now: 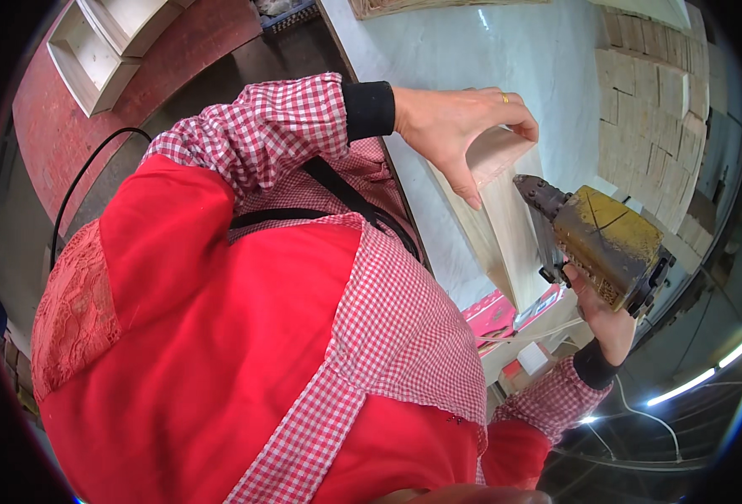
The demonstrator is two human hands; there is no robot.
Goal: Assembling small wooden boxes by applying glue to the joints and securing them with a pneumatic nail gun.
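One box (512,235) was in the left grip (450,124), thumb and fingers clamped over its end. Near that grip pointed a yellow tool (606,235), the right grip (603,317) clamped on it. Under the left grip spread the pale surface (438,50); stacked wood (648,109) stood rightward, trays (85,63) well leftward.

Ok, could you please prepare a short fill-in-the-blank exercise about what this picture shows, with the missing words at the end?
1. The right grip holds a tool with a worn ____ body.
2. The left grip, wearing a ____ on one finger, holds the wooden workpiece.
3. Both checked sleeves end in ____ cuffs.
4. The wooden trays at the upper left lie on a ____ surface.

Missing words: yellow; ring; black; red.
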